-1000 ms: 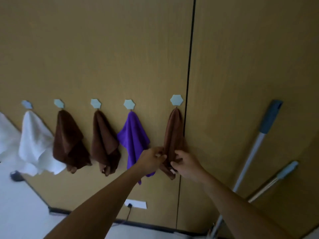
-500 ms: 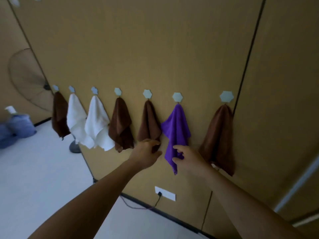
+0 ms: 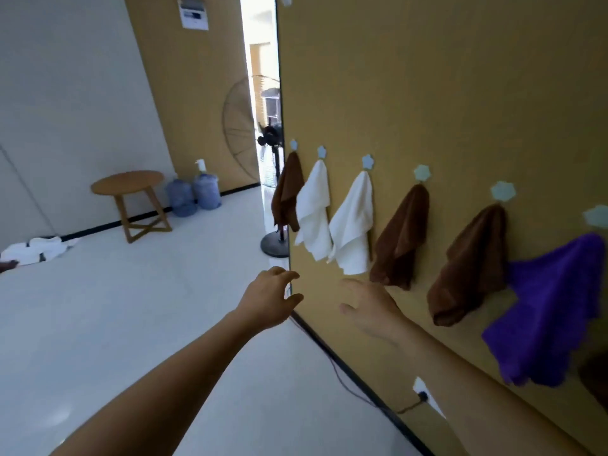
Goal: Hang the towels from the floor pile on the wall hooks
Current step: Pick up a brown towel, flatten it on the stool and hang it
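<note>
Six towels hang lengthwise down from hexagonal wall hooks (image 3: 422, 173): brown (image 3: 289, 192), two white (image 3: 314, 210), two brown (image 3: 403, 236), purple (image 3: 552, 307). The floor pile (image 3: 36, 249) lies far left by the wall. Left hand (image 3: 268, 299) and right hand (image 3: 370, 307) hover loose-fingered, holding nothing; no writing is legible.

Pale glossy floor (image 3: 115, 324) and what sat on it
A round wooden stool (image 3: 131, 199), two blue water jugs (image 3: 194, 195), a black fan base (image 3: 274, 245) and a heap of white towels (image 3: 39, 248) rested there.
</note>
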